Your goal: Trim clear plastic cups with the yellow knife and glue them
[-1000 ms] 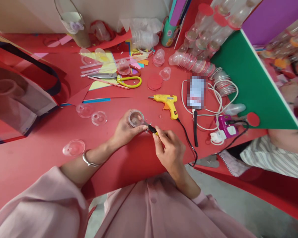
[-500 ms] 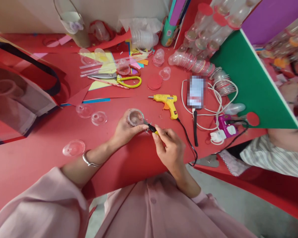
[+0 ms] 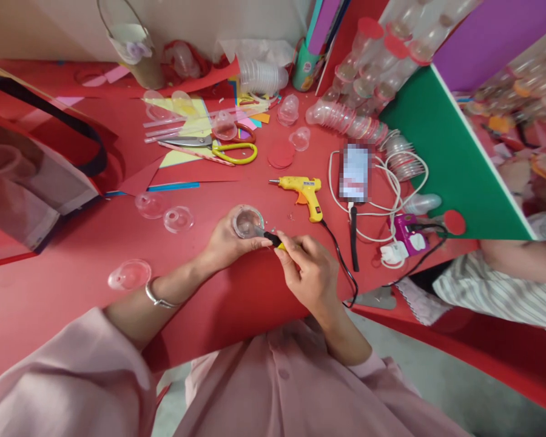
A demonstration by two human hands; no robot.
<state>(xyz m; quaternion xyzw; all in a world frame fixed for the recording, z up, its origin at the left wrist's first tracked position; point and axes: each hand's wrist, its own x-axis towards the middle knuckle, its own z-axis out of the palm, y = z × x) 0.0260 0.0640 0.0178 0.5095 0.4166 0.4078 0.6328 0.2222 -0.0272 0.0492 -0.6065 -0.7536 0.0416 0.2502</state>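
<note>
My left hand [image 3: 227,240] is closed around a clear plastic cup [image 3: 247,221], its round rim facing up toward me. In my right hand [image 3: 312,267] is a utility knife [image 3: 272,238] with a black and yellow handle, gripped between thumb and fingers. The knife's blade reaches over the cup's rim at its right side; whether it cuts into the plastic I cannot tell. My left thumb lies beside the front of the knife. Just beyond my hands, a yellow glue gun [image 3: 303,189] rests on the red table [image 3: 200,315].
Clear domed lids [image 3: 178,219] lie to the left. Scissors [image 3: 234,153], paper and straws are farther back. A phone [image 3: 355,173] with white cables sits at right, near a purple power strip [image 3: 409,233]. Stacked clear cups [image 3: 350,121] stand by a green board [image 3: 455,145]. Another person's sleeve [image 3: 505,291] shows at right.
The knife blade has shifted farther left over the cup's rim, and the cup is tipped slightly differently in my left hand. Both hands keep their holds. The whole view has shifted slightly.
</note>
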